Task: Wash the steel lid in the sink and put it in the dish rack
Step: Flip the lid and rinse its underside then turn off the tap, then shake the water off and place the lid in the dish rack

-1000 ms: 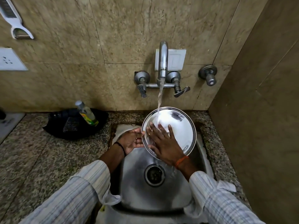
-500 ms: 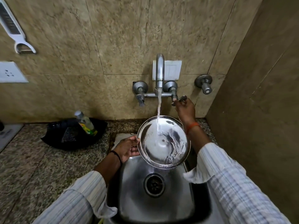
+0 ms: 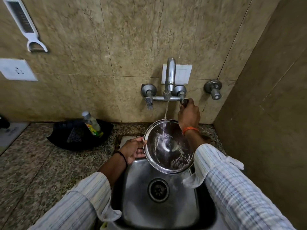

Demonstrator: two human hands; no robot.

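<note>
The round steel lid (image 3: 167, 147) hangs tilted over the steel sink (image 3: 159, 211), wet, with its inner face up. My left hand (image 3: 133, 149) grips it by its left rim. A thin stream of water falls from the wall tap (image 3: 170, 77) onto the lid's far edge. My right hand (image 3: 188, 114) is raised above the lid and closed around the tap's right handle (image 3: 184, 101). No dish rack is in view.
A black tray (image 3: 78, 138) with a dish soap bottle (image 3: 92, 124) sits on the granite counter (image 3: 33, 163) left of the sink. A second valve (image 3: 213, 89) is on the wall at right. A side wall stands close on the right.
My right hand left the lid's face and rose to the tap's right handle. The stream has thinned. The lid stays held by my left hand.
</note>
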